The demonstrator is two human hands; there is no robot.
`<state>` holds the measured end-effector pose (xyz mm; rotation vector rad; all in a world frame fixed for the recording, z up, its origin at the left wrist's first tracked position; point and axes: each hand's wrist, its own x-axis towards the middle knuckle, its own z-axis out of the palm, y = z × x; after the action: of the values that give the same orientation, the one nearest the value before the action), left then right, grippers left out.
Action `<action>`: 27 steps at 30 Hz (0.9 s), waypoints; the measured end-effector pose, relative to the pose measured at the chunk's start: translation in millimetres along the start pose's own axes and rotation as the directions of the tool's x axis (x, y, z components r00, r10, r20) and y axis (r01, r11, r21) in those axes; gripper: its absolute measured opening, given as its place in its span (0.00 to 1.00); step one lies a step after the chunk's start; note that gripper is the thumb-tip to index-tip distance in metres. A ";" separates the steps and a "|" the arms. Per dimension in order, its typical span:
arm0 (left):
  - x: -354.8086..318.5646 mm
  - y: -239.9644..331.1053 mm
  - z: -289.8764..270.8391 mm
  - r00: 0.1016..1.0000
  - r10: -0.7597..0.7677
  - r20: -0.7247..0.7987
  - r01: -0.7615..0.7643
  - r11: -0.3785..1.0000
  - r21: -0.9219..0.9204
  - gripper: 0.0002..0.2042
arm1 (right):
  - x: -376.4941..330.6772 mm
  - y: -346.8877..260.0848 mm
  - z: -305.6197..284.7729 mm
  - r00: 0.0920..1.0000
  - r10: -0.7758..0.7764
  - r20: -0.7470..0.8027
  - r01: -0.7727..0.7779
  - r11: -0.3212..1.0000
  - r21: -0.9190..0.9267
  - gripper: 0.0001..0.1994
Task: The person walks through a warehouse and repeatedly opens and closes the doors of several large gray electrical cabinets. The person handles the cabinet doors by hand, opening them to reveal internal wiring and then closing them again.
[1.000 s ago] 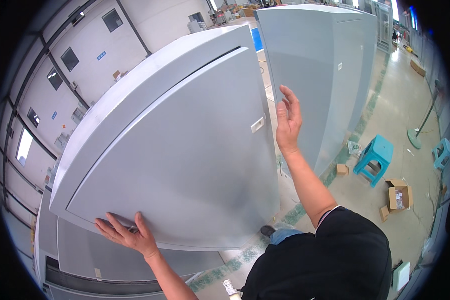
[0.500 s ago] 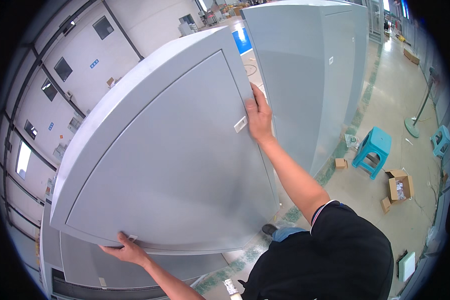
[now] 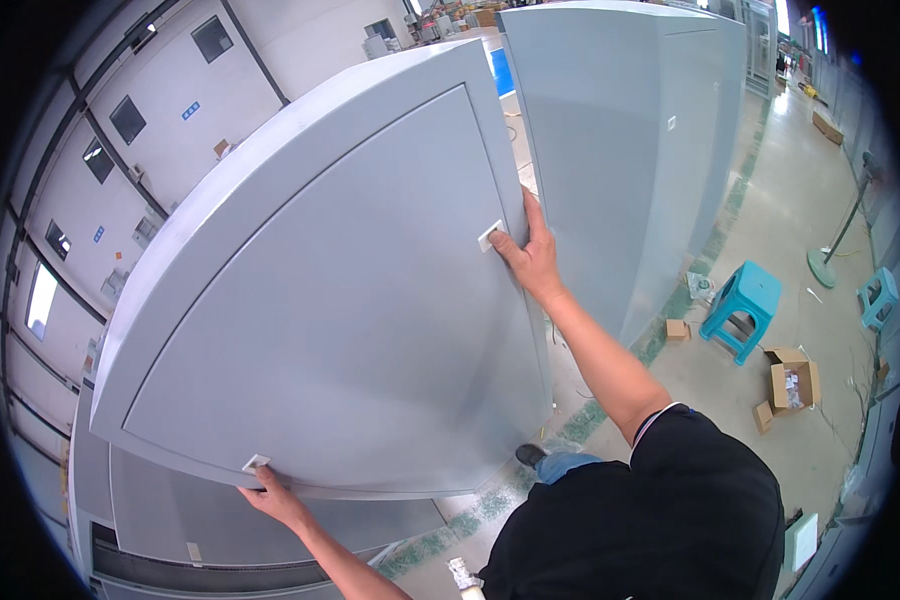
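Note:
A large grey metal cabinet [image 3: 350, 290] with a framed front panel stands in front of me, its outline bent by the lens. My right hand [image 3: 533, 260] grips its right edge, fingers round the side and the thumb at a small pale rectangular latch opening [image 3: 491, 235]. Lower left, my left hand [image 3: 278, 500] holds the near edge; its thumb presses at a second pale latch opening [image 3: 256, 463], and its fingers are partly hidden under the edge.
Another tall grey cabinet [image 3: 595, 150] stands close on the right. Beyond it are a turquoise stool [image 3: 755, 290], an open cardboard box [image 3: 798, 385] and a stand with a round green base [image 3: 822, 268]. A grey panel [image 3: 270, 530] lies below my left hand.
My right thumb has moved from the cabinet's edge onto the upper latch opening. My left hand has shifted right along the near edge, its thumb now at the lower opening.

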<state>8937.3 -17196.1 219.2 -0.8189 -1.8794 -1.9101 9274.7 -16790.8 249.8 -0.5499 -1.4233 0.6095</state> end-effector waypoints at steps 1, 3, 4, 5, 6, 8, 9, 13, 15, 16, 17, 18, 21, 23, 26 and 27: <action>0.4 -0.6 1.0 1.000 0.003 0.005 -0.003 1.000 -0.008 0.30 | 2.0 1.7 -4.5 1.000 0.003 0.006 -0.003 0.999 -0.034 0.43; 3.2 -1.6 -1.7 1.000 0.017 -0.001 -0.017 1.000 -0.017 0.29 | 8.0 -7.4 -9.4 0.996 -0.055 -0.076 0.052 0.998 -0.042 0.41; 3.8 -3.9 -1.2 1.000 -0.010 -0.004 0.010 1.000 -0.019 0.29 | 13.7 -23.8 -15.8 0.980 -0.111 -0.165 0.107 0.994 -0.031 0.40; 4.6 -6.4 -1.9 0.999 -0.037 -0.009 0.037 0.999 -0.018 0.28 | 19.4 -39.8 -19.0 0.954 -0.162 -0.252 0.162 0.987 -0.020 0.39; 5.3 -6.6 -6.6 0.998 -0.061 -0.011 0.061 0.998 -0.012 0.27 | 23.7 -55.8 -19.7 0.925 -0.246 -0.290 0.239 0.969 -0.061 0.37; 2.4 6.0 -14.2 0.997 -0.079 -0.016 0.077 0.993 -0.085 0.24 | 33.9 -78.9 -10.1 0.848 -0.398 -0.351 0.376 0.917 -0.132 0.34; 1.5 16.2 -23.9 0.996 -0.085 -0.038 0.081 0.990 -0.116 0.23 | 34.7 -74.4 1.8 0.848 -0.408 -0.339 0.331 0.906 -0.264 0.33; 4.7 -19.5 -11.8 0.970 -0.243 -0.034 0.245 0.961 0.129 0.15 | 42.7 -11.6 45.6 0.890 -0.366 -0.273 0.215 0.863 -0.456 0.31; -5.4 -1.6 16.0 0.991 -0.130 0.028 0.132 0.987 -0.086 0.22 | 45.0 -6.7 29.3 0.919 -0.276 -0.282 0.163 0.917 -0.364 0.30; -6.6 5.1 16.6 0.994 -0.096 0.058 0.104 0.982 -0.158 0.25 | 41.6 -15.1 27.3 0.912 -0.287 -0.293 0.188 0.928 -0.323 0.30; -8.4 15.0 10.0 0.990 -0.121 0.071 0.131 0.980 -0.147 0.26 | 36.5 -23.1 27.4 0.906 -0.291 -0.307 0.205 0.937 -0.283 0.30; -9.4 18.3 8.8 0.993 -0.095 0.071 0.108 0.975 -0.195 0.27 | 35.2 -25.9 30.8 0.908 -0.293 -0.298 0.216 0.940 -0.264 0.30; -14.9 29.9 -9.2 0.986 -0.140 0.091 0.153 0.974 -0.166 0.28 | 30.1 -32.7 34.9 0.915 -0.287 -0.285 0.229 0.949 -0.218 0.30; -17.9 35.5 -14.9 0.997 -0.081 0.011 0.081 0.997 0.012 0.32 | 29.1 -27.7 35.2 0.921 -0.280 -0.271 0.233 0.953 -0.193 0.30; -29.6 60.2 -10.0 0.949 0.279 -0.144 -0.221 0.919 0.326 0.33 | 21.2 -27.2 35.9 0.936 -0.251 -0.246 0.213 0.962 -0.172 0.30; -32.5 72.3 -11.2 0.929 0.358 -0.091 -0.310 0.891 0.332 0.32 | 15.3 -22.5 33.9 0.949 -0.182 -0.257 0.150 0.979 -0.141 0.30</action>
<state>9004.7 -17217.1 257.0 -0.8086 -1.7526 -1.3807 9242.9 -16797.2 278.8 -0.5773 -1.2380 0.3023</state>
